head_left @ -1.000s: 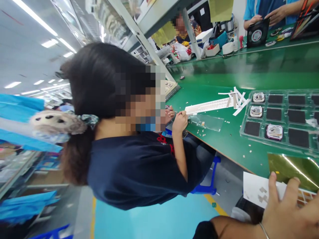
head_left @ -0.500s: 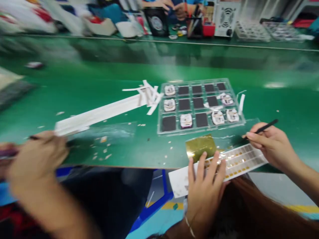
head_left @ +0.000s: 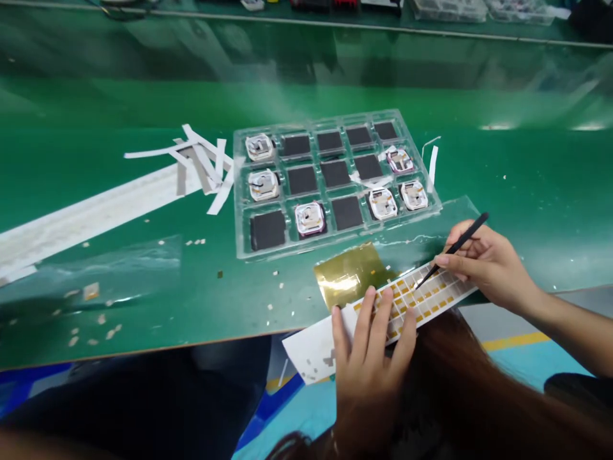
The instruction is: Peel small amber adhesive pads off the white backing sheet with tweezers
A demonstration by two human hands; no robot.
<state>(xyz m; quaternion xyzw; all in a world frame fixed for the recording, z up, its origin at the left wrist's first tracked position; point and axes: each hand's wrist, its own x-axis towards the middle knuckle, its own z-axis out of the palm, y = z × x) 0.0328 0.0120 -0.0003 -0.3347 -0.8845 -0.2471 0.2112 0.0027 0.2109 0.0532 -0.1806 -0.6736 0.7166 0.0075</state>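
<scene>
- Right hand (head_left: 483,265) is pinching tweezers (head_left: 454,246); the tip, raised half a second ago, is now touching the sticker sheet (head_left: 431,300).
- Left hand (head_left: 368,358) is still lying flat, fingers spread, pinning that sheet at the table (head_left: 143,306) edge.
- Gold film (head_left: 347,278) and tray (head_left: 330,185) are lying just beyond.

The flat left hand (head_left: 371,358) covers part of the white backing sheet of small gold stickers (head_left: 412,300), and the sheet's near corner hangs past the green desk (head_left: 527,166) edge. Where the thin black tweezers (head_left: 454,246) in the right hand (head_left: 483,262) meet that sheet is too small to tell. Left of the sheet, the long white strip (head_left: 96,211) is cut off by the picture's edge. Beyond the sheet, parts in the clear plastic compartment tray (head_left: 335,185) are too small to make out.
</scene>
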